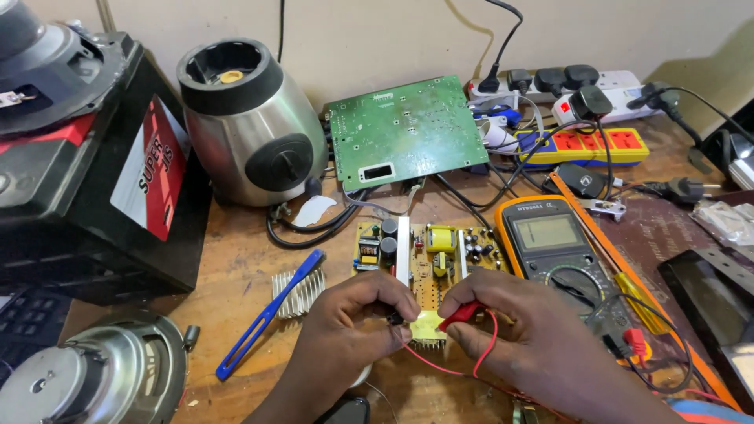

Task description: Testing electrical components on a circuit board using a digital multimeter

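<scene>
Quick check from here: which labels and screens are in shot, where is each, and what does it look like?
Label: on the black box, far left; slanted red and white panel.
Multimeter screen: right of the small circuit board, above the right hand; grey-green rectangle in an orange-edged case.
Dark tablet-like screen: far right, glossy black.

The near edge of the yellow power board (428, 263) is hidden under both hands, so the black probe tip by the left hand (353, 322) cannot be made out. The loudspeaker (102, 377) is cut off at the bottom-left corner, and the black battery (86, 188) at the left edge.
</scene>
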